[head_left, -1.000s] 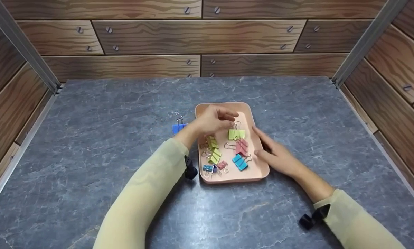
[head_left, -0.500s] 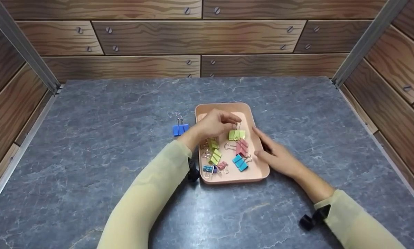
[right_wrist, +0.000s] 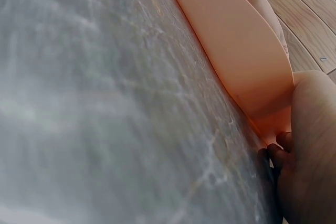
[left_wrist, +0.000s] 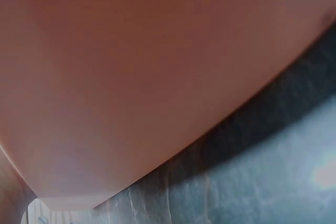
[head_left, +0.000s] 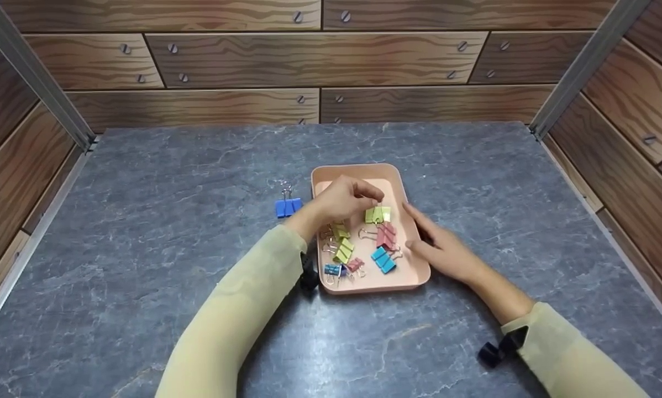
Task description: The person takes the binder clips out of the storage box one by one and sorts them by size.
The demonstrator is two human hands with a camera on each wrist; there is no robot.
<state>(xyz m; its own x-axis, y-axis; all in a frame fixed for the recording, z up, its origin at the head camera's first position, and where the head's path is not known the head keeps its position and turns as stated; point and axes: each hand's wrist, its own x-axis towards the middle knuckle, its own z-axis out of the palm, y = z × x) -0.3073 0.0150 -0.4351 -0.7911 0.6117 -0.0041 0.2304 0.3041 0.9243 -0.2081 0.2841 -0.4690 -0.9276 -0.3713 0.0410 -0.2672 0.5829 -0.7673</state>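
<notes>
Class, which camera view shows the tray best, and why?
The head view: it shows the tray from above, clips inside, though the left hand hides part. The left wrist view shows only blurred outer wall up close; the right wrist view, an outer side beside the right hand.

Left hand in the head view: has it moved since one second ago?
Yes, slightly: judged against the wood-patterned back wall, the left hand has shifted toward the person.
</notes>
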